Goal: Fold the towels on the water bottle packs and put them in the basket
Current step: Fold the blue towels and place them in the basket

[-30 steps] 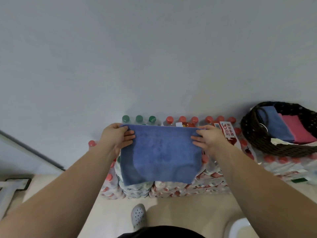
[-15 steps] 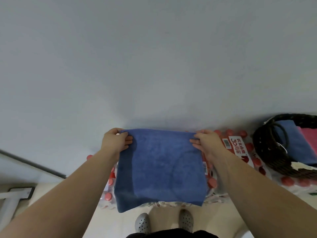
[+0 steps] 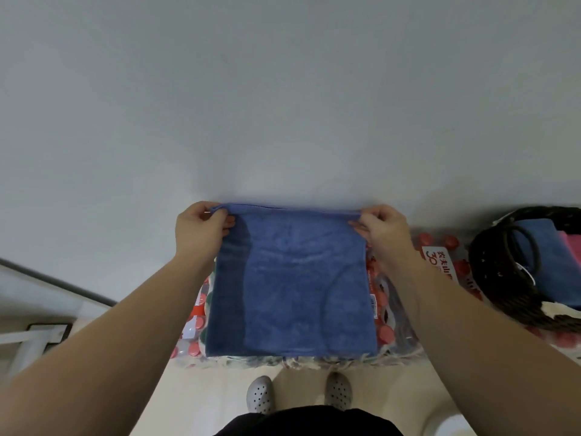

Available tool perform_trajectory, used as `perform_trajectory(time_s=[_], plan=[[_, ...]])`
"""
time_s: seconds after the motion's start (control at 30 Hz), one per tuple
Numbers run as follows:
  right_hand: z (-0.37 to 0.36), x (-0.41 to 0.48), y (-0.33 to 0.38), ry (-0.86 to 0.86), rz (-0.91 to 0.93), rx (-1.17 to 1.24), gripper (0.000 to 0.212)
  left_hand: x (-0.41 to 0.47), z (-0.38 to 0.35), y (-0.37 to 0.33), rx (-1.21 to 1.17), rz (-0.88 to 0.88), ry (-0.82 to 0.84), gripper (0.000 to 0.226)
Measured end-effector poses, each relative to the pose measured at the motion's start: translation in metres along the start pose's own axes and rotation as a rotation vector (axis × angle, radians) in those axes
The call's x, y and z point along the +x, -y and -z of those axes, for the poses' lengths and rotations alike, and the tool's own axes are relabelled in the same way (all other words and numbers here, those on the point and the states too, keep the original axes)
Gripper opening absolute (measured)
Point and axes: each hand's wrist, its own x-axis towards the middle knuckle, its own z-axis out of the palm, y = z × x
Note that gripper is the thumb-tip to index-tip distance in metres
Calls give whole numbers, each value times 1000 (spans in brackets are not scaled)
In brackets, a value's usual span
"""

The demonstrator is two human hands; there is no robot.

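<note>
Pinching the blue towel by both top corners with left hand and right hand, now lifted off the water bottle packs, so probably mid-fold.

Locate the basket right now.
Head view, far right edge: the basket sits on the water bottle packs, right of the right hand, with a pink towel inside.

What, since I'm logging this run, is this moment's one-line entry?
left hand: pinches blue cloth towel corner | right hand: pinches opposite corner
</note>
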Motion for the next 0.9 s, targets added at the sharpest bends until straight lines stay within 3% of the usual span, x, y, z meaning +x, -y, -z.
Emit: perform_trajectory(time_s=[0.4, 0.53, 0.7, 0.9], plan=[[49, -88, -14, 141, 165, -405, 25, -85, 76, 38, 368, -180, 181, 13], [63, -113, -33, 203, 193, -514, 31, -109, 96, 62, 487, -351, 240, 25], [72, -135, -51, 278, 476, -810, 26, -119, 112, 89, 722, -526, 233, 25], [83, -140, -72, 294, 511, -993, 24, -120, 114, 109, 879, -684, 233, 13]])
